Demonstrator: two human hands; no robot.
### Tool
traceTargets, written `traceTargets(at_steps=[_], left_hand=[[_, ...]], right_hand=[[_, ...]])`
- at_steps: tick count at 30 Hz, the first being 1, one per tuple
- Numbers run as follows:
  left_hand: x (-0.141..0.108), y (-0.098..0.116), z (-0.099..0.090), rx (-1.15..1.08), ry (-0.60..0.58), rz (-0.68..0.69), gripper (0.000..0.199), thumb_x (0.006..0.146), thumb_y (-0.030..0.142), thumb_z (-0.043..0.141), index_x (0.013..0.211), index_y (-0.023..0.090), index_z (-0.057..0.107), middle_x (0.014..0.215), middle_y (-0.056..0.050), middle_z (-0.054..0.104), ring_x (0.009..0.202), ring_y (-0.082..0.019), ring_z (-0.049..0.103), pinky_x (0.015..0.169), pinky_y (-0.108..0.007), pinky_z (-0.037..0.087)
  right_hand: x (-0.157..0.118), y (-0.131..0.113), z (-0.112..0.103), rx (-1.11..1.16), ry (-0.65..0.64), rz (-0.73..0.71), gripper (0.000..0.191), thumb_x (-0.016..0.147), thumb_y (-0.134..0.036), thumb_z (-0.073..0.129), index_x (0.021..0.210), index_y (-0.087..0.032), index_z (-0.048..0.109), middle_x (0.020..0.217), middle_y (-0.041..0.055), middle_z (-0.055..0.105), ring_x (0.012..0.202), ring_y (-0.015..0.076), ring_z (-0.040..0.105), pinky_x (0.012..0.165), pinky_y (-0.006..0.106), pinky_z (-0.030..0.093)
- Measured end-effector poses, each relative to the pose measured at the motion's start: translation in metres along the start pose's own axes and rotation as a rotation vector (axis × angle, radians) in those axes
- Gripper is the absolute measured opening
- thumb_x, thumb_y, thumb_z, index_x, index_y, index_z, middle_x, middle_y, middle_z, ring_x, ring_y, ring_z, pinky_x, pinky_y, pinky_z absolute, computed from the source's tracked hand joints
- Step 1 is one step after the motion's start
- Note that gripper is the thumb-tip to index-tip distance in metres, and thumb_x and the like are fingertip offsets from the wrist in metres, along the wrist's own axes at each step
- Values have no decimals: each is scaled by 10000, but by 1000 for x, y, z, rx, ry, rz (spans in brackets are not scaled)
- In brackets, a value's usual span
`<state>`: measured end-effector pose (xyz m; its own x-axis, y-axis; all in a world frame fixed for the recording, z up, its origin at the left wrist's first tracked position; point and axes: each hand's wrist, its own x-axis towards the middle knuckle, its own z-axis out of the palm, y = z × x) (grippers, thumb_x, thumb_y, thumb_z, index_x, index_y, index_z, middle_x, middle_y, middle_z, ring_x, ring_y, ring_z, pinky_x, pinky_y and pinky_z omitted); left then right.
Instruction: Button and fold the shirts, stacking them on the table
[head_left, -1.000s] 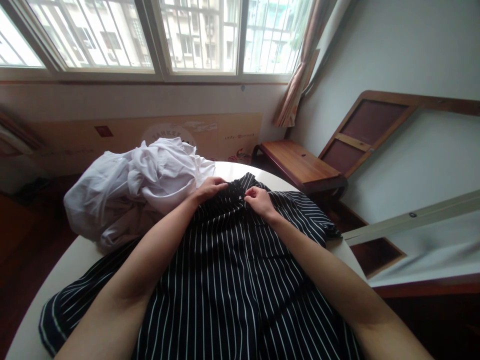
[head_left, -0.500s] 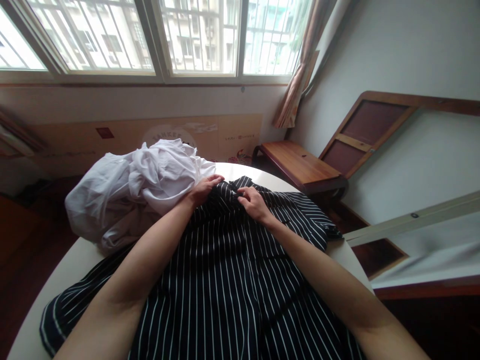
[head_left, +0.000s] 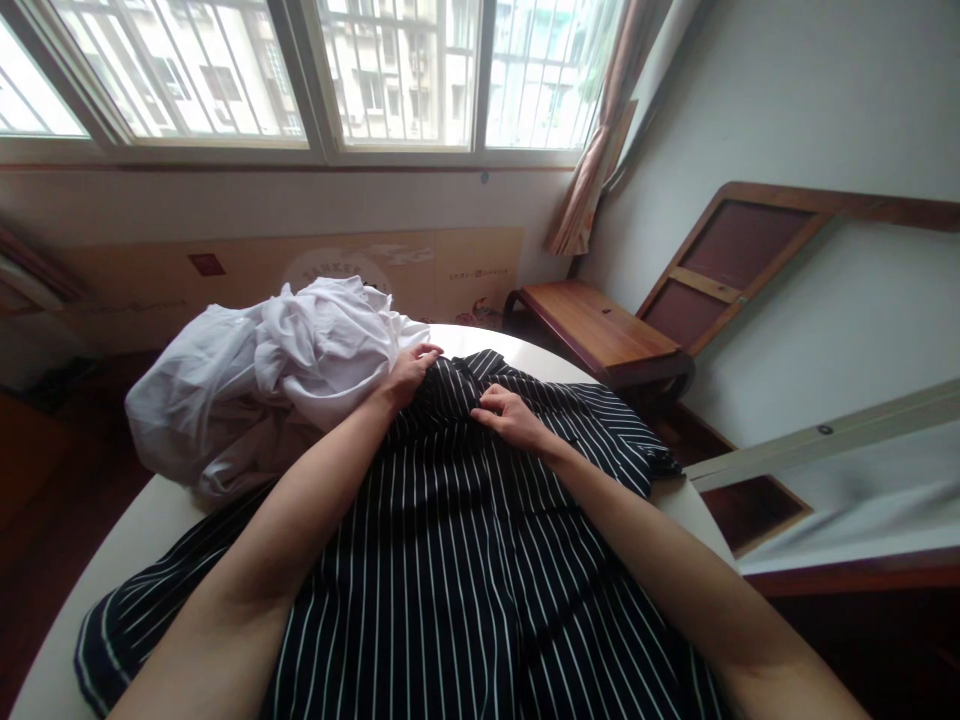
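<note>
A black shirt with white stripes is spread over the round white table, its collar end away from me and one sleeve out to the right. My left hand is at the far left of the collar area, closed on the bunched cloth with its fingertips partly hidden. Just right of the shirt's middle, below the collar, my right hand has curled fingers, with thumb and forefinger pinching the front of the shirt. Beside my left forearm, a crumpled heap of white cloth lies against the striped fabric.
The pale rim of the table shows on the left. Behind it to the right stand a low wooden bench and a wood-framed panel against the wall. A barred window and a curtain are at the back.
My right hand has shifted slightly down from the collar toward me, its fingers drawn in more. My left hand stays at the collar area, nearly unmoved.
</note>
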<state>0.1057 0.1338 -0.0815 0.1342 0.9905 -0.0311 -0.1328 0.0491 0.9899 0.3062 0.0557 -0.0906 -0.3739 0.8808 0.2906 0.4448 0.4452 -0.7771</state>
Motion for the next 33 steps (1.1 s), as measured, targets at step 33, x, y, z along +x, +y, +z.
traceTargets(at_steps=[33], left_hand=[[-67,-25,11,1199,-10,401,72,769,258,645,801,195,660,833,-39,649,807,-197,592,753,-307,452]], right_hand=[[13,6,17,-238,243,399,129,767,-247,584,765,-194,702,815,54,706,807,202,634,762,297,439]])
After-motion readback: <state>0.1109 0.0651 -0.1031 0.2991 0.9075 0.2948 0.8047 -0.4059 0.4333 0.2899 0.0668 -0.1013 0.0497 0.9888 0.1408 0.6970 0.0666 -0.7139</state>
